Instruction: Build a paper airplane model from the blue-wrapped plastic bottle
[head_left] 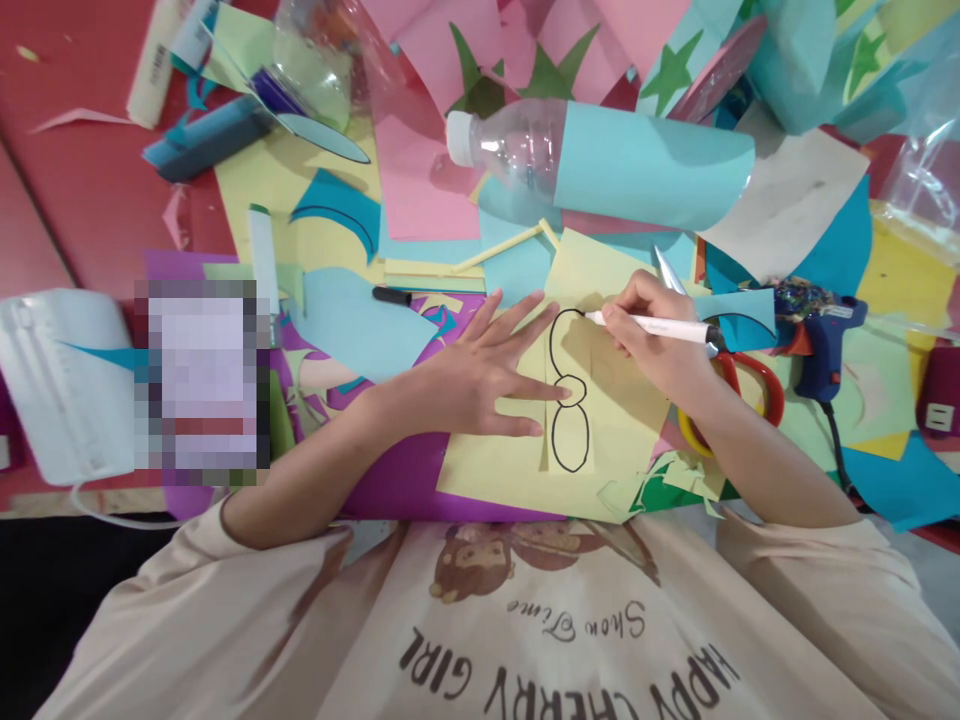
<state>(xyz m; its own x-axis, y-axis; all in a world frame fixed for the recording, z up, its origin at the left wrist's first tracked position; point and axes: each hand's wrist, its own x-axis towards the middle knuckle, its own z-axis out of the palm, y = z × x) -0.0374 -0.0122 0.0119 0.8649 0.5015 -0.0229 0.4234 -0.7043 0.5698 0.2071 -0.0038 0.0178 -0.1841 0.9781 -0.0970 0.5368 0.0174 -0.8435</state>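
Observation:
My right hand [649, 335] grips a white marker [664, 327], its tip touching a sheet of pale yellow paper [495, 470]. Black outlines run down the sheet: a curved line at the top that ends at the marker tip, a small circle in the middle, and an oval below. Flat on the paper's left side lies my left hand [502, 375], fingers spread, one fingertip at the small circle. Red and yellow scissors [766, 390] are partly hidden under my right forearm. A black marker cap [391, 296] rests left of the sheet.
A plastic bottle wrapped in light blue paper [652, 160] lies across the top. At right is a blue glue gun [829, 340] with a cord. A white device [67, 380] stands at left. Coloured paper scraps and a blue marker [206, 135] are scattered around.

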